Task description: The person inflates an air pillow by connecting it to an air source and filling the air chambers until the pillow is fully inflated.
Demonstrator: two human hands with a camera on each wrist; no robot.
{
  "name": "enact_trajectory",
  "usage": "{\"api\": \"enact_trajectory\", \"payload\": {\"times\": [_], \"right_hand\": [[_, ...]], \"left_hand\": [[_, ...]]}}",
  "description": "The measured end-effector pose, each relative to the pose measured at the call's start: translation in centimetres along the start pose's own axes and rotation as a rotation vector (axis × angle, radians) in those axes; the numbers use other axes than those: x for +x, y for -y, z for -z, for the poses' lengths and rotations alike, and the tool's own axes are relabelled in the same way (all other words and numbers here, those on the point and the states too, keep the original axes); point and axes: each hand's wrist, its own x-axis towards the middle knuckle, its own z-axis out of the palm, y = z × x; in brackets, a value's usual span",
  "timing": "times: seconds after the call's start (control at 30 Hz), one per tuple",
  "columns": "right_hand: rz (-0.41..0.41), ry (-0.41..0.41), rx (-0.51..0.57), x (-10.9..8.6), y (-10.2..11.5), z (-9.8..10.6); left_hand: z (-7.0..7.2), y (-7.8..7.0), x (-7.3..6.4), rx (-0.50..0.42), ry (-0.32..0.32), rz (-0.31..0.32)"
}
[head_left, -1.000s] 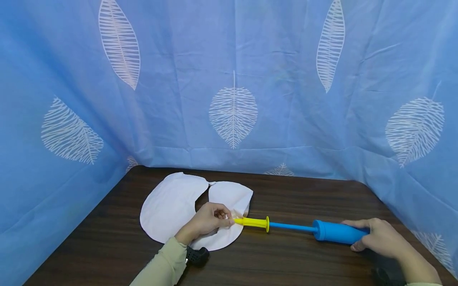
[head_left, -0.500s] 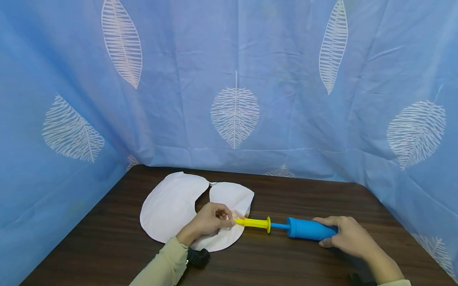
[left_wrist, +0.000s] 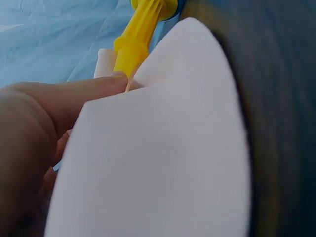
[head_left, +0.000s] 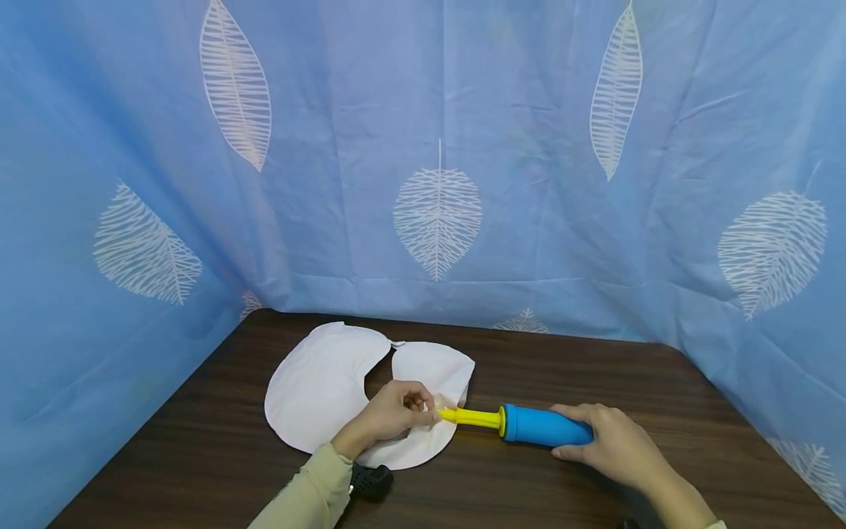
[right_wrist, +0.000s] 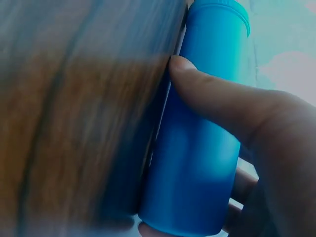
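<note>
A white, curved neck pillow [head_left: 311, 389], looking mostly flat, lies on the table. My left hand [head_left: 393, 415] pinches its right part where the yellow nozzle [head_left: 477, 418] of a hand pump meets it. In the left wrist view the thumb [left_wrist: 94, 89] presses beside the tip of the yellow nozzle [left_wrist: 136, 39]; the tip itself is hidden. My right hand [head_left: 611, 444] grips the pump's blue barrel [head_left: 538, 426], which is pushed up against the yellow flange. The right wrist view has the thumb [right_wrist: 217, 96] lying across the blue barrel [right_wrist: 197, 163].
A dark wood-grain table [head_left: 529, 485] carries everything. Blue cloth [head_left: 529, 220] with white leaf prints hangs around its back and sides. A black strap piece [head_left: 371, 481] sits at the left wrist.
My right hand has slid the blue barrel leftward, and the blue rod has gone from sight into it. The left hand keeps its pinch at the nozzle.
</note>
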Motion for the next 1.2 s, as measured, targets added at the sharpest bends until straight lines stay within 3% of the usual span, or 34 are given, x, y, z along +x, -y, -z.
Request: {"api": "enact_trajectory", "payload": {"times": [0.27,0.53,0.9,1.03,1.2], "right_hand": [[-0.018,0.009,-0.006,-0.4,-1.1,0.6],[-0.094,0.054,0.025,-0.8,-4.8,2.3],[-0.150,0.058,0.074,-1.9,-8.9,3.5],[-0.170,0.060,0.077,-2.1,-9.4,3.6],[-0.161,0.039,0.085,-1.6,-8.3,3.2]], "left_hand": [[0.1,0.2,0.1,0.043,-0.001,-0.024],[0.2,0.1,0.0,0.020,-0.001,-0.012],[0.4,-0.1,-0.1,0.032,-0.007,0.003],[0.4,-0.1,-0.1,0.010,-0.004,0.011],[0.6,-0.1,-0.2,-0.021,-0.002,0.035]]}}
